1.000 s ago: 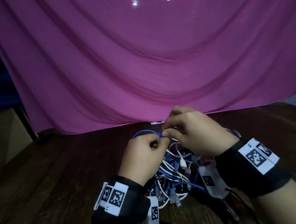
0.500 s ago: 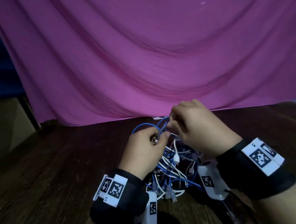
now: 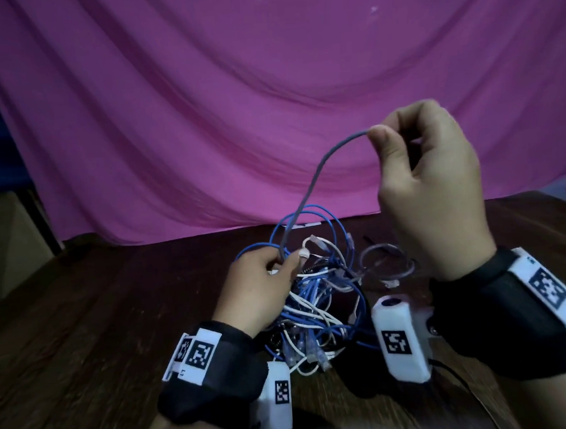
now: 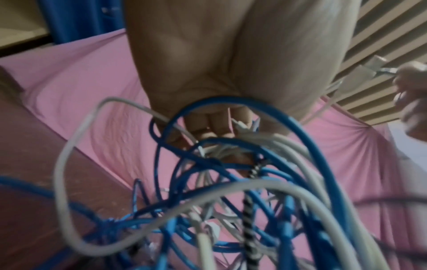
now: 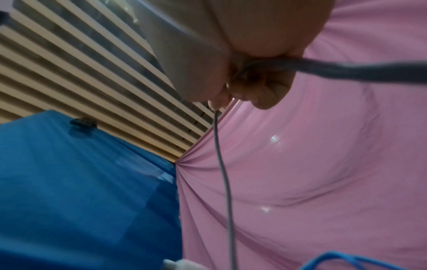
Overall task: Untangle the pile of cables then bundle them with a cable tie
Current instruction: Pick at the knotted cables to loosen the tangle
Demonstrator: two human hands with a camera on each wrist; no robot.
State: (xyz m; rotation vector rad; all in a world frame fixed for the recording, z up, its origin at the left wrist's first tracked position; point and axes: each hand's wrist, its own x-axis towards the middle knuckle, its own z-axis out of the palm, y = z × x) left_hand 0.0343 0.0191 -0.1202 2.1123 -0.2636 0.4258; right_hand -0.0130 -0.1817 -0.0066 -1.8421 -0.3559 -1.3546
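A tangled pile of blue, white and grey cables (image 3: 317,299) lies on the dark wooden table (image 3: 82,329). My left hand (image 3: 263,282) sits on the pile's left side and grips a bunch of its strands (image 4: 221,146). High above the pile, my right hand (image 3: 419,171) pinches a grey cable (image 3: 310,192) between thumb and forefinger. That cable runs down in an arc to the left hand. In the right wrist view the grey cable (image 5: 221,164) hangs from the fingertips. A thin dark strip (image 3: 370,240), maybe a cable tie, lies behind the pile.
A pink cloth (image 3: 267,98) hangs as a backdrop right behind the table's far edge. Blue fabric (image 5: 80,182) and a slatted ceiling (image 5: 92,73) show in the right wrist view. Bare wood lies left and right of the pile.
My right hand has risen well above the pile, drawing a grey cable up out of the tangle. The left hand has stayed low, holding the pile.
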